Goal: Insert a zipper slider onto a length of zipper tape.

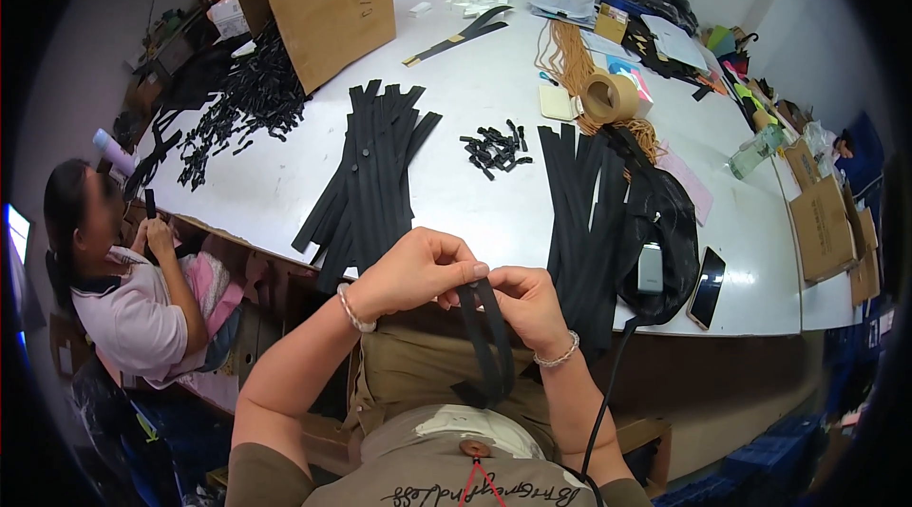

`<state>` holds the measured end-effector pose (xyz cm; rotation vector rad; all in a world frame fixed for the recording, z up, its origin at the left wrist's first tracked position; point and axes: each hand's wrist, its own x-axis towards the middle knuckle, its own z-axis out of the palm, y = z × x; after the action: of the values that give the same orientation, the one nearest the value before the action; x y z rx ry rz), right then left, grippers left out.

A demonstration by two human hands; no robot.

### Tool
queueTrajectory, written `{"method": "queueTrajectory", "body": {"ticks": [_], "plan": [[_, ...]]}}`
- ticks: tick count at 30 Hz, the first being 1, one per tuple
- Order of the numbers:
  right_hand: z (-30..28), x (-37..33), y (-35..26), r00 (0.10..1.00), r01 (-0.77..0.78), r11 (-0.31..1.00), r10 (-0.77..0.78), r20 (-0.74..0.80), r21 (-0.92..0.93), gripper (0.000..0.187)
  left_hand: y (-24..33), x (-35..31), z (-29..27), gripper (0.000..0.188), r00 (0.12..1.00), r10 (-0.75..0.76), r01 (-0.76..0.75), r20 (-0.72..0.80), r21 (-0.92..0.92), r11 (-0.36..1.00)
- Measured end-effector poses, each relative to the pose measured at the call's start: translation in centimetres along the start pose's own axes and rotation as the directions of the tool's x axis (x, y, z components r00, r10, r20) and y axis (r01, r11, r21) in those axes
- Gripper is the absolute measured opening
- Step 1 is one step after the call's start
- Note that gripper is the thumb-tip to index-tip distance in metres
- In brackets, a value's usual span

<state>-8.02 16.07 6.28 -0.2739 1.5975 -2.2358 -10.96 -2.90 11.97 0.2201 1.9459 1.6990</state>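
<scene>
Left hand (418,271) and right hand (534,309) are both pinching a flat black strip (480,345), fingertips closing narrow on its top, just off the counter (475,212) on the wearer's side. Strip is looking matte, fabric-like; it's hanging in a slim loop, long axis running 12 to 6 o'clock, bend sitting at 6, loose end pointing toward 8. From the hands: long straight strips (375,165) are lying fanned at 11, more bundled tapes (570,193) at 2; small shiny black pieces (494,151) are clustering at 12.
</scene>
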Motion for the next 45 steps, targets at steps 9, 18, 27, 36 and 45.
{"method": "queueTrajectory", "body": {"ticks": [9,18,27,36,45], "plan": [[1.3,-0.2,0.0,0.996,0.088,0.996,-0.088,0.02,-0.034,0.004,-1.6,-0.3,-0.2,0.023,1.0,0.019,-0.017,0.006,-0.196,0.98],[3.3,-4.4,-0.2,0.975,0.222,0.951,-0.216,0.052,-0.214,0.008,-1.3,-3.5,1.0,0.023,0.981,-0.035,0.092,0.189,-0.299,0.95],[3.7,-4.4,0.2,0.998,0.057,0.998,-0.056,0.012,-0.021,0.008,-1.0,-3.9,0.4,0.023,0.968,-0.117,0.167,0.223,-0.219,0.961],[5.1,-5.3,-1.1,0.921,0.387,0.853,-0.342,0.185,-0.351,0.011,-4.0,-3.2,-2.4,0.019,0.998,-0.063,0.057,-0.001,-0.416,0.908],[3.8,-5.8,2.6,0.993,0.12,0.989,-0.12,0.007,-0.086,0.009,-3.0,-4.3,-0.8,0.051,0.976,-0.194,0.079,-0.099,-0.667,0.741]]}}
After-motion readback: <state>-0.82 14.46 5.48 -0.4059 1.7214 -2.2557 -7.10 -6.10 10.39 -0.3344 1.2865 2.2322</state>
